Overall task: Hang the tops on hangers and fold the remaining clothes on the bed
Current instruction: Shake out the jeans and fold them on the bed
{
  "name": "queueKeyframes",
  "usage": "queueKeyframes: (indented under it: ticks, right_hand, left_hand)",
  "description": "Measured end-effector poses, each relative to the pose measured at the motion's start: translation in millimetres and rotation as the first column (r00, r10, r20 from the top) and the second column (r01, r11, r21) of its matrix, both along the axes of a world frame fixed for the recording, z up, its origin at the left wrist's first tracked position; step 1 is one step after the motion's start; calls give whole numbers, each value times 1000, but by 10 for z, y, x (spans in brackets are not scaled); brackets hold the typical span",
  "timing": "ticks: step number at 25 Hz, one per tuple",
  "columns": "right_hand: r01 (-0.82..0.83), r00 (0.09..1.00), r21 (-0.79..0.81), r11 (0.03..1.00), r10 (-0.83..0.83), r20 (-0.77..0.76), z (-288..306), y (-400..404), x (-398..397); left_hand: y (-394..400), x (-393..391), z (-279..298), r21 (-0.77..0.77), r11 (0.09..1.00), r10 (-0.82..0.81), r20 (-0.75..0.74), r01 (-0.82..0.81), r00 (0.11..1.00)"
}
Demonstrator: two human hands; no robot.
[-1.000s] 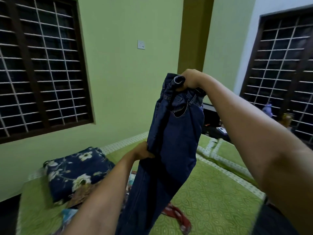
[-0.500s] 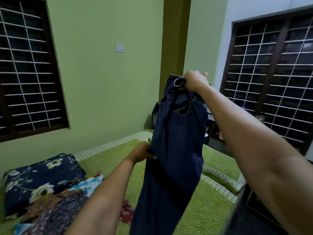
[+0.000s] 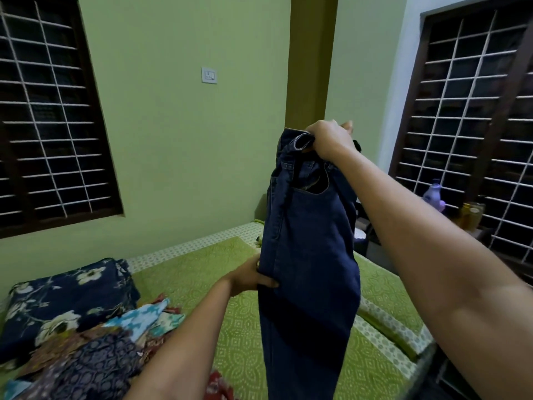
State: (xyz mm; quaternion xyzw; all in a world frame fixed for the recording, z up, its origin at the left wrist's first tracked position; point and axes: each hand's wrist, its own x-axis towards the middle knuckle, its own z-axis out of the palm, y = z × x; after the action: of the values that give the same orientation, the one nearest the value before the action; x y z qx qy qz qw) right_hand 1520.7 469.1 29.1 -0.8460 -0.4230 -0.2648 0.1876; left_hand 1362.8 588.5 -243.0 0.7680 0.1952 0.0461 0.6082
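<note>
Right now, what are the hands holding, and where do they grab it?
Both hold the dark blue jeans. The right hand grips the waistband at the top; the left hand pinches the side edge lower down, above the bed.

Head cam, fwd over bed (image 3: 230, 313), close.

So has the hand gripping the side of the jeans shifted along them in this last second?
No. The left hand pinches the jeans at the same seam spot, just above the bed.
</note>
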Motion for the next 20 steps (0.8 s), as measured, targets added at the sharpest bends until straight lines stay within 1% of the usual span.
queueKeyframes:
  ticks: [1,2,3,4,5,6,7,8,9,10,11,12,14,16,18,20]
  right_hand:
    - [-9,1000,-9,1000,9,0,-45,121,132]
    - [-18,1000,-24,1000,17,-6,-106,298,282]
    - [-26,1000,-31,999,25,-10,-185,486,425]
    - [-37,999,-38,999,37,-15,-281,692,575]
    - [-54,999,-41,998,54,-5,-385,912,732]
    - [-75,997,-28,997,75,10,-477,1137,893]
    - [-98,995,-7,995,98,31,-530,1409,1080]
    - [-116,992,20,993,115,45,-554,1649,1245]
    - [-126,991,60,990,122,60,-554,1853,1401]
    - [-134,988,117,984,124,87,-522,2021,1547]
    - [-149,984,179,973,127,128,-473,2154,1680]
    - [-171,977,232,958,135,164,-418,2331,1857]
    - [-238,958,303,923,172,227,-362,2558,2096]
    - [-319,934,349,881,228,275,-436,2679,2239]
    - [-381,911,369,848,274,309,-701,2742,2332]
    - [-409,898,349,843,302,321,-1160,2714,2375]
  left_hand:
    - [91,143,-9,-6,999,-51,-116,50,992]
    - [186,304,-5,37,996,-73,-240,84,968]
    - [312,470,-21,137,986,-43,-341,95,939]
    - [496,649,-64,254,964,37,-412,76,911]
    - [722,847,-127,340,940,141,-444,21,885]
    - [963,1064,-202,361,930,233,-448,-63,863]
    - [1250,1328,-268,302,937,301,-440,-177,846]
    - [1514,1563,-297,174,941,338,-435,-291,834]
    - [1754,1775,-267,14,930,338,-421,-366,842]
    - [1976,1956,-177,-129,912,314,-392,-390,865]
    - [2184,2105,-75,-228,896,296,-335,-382,894]
    - [2413,2279,47,-282,886,299,-264,-370,917]
    - [2747,2495,252,-335,867,355,-103,-369,929]
    - [2971,2662,292,-394,846,396,15,-359,918]
    - [3172,2775,109,-412,830,431,44,-377,901]
    - [3320,2841,-277,-384,811,475,-6,-441,880]
